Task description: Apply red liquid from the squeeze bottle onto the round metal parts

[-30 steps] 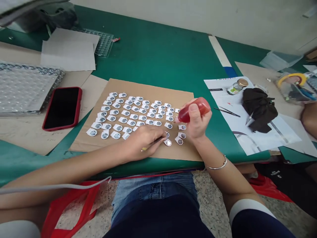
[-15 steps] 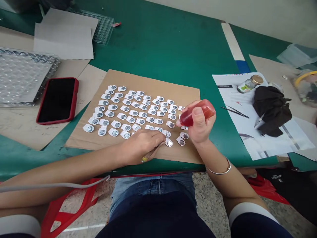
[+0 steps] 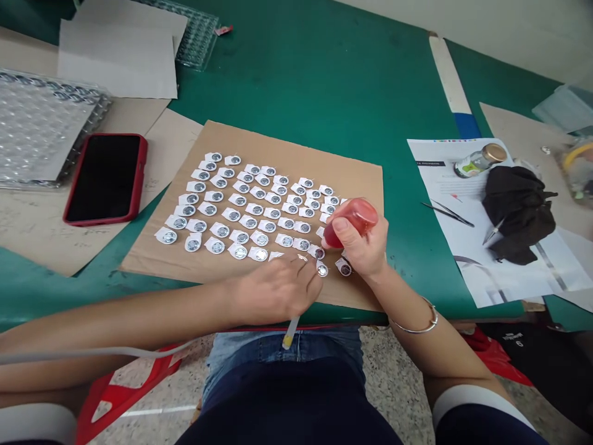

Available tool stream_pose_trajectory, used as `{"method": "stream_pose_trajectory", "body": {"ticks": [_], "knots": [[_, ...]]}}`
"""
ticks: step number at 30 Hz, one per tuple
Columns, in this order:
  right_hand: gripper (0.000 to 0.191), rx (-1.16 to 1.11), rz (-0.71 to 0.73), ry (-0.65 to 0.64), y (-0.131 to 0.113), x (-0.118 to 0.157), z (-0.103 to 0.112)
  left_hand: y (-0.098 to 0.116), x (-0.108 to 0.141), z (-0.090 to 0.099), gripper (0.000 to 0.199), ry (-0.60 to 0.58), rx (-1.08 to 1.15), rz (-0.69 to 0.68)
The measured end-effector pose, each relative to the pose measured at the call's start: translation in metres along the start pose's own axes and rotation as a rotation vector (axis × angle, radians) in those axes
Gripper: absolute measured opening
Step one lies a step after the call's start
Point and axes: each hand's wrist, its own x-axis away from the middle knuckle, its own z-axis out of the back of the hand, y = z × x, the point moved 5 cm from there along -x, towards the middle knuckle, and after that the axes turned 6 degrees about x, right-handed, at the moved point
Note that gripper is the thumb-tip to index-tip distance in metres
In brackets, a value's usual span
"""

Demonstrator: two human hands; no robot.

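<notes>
My right hand (image 3: 368, 250) is wrapped round a squeeze bottle (image 3: 352, 221) of red liquid, tilted nozzle-down toward small white pieces. Its tip is hidden near a piece with a round metallic disc (image 3: 317, 252). My left hand (image 3: 278, 287) lies low over the near edge of the brown cardboard (image 3: 185, 269), fingers closed on a slim tool (image 3: 291, 334) with a pale handle and yellow end; its working tip is hidden. Beside the left fingertips lies another white piece with a shiny disc (image 3: 322, 269). Several rows of such pieces cover the cardboard.
To the left sit a red-cased phone (image 3: 104, 179) and a clear plastic tray (image 3: 41, 133). On the right, a printed sheet (image 3: 440, 247) bears tweezers (image 3: 449, 214), a small glass jar (image 3: 479, 161) and a black cloth (image 3: 519, 204). A pale cable (image 3: 92, 353) crosses my left forearm.
The bottle has come down and left, closer to the pieces by my left hand. My left hand has turned, so the tool's yellow end now points down past the table edge. The view shifted slightly.
</notes>
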Motion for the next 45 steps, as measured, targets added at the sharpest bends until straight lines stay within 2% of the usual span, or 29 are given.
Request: {"method": "stream_pose_trajectory", "body": {"ticks": [9,22,39,45], "knots": [[0.023,0.072,0.0,-0.052,-0.0018,-0.0005,-0.0035,0.0069,0.0001,-0.0013,0.013,-0.011,-0.121,-0.042],[0.019,0.067,0.003,-0.032,0.0005,0.0001,-0.0031,0.005,0.0003,-0.0001,0.015,-0.034,-0.077,-0.022],[0.023,0.037,-0.015,0.037,0.0041,-0.0009,0.0001,0.0036,0.0005,-0.0005,0.018,-0.056,-0.068,-0.028],[0.024,0.055,-0.016,-0.014,0.0004,-0.0022,-0.0022,0.0033,0.0014,-0.0004,0.018,-0.041,-0.046,-0.019]]}}
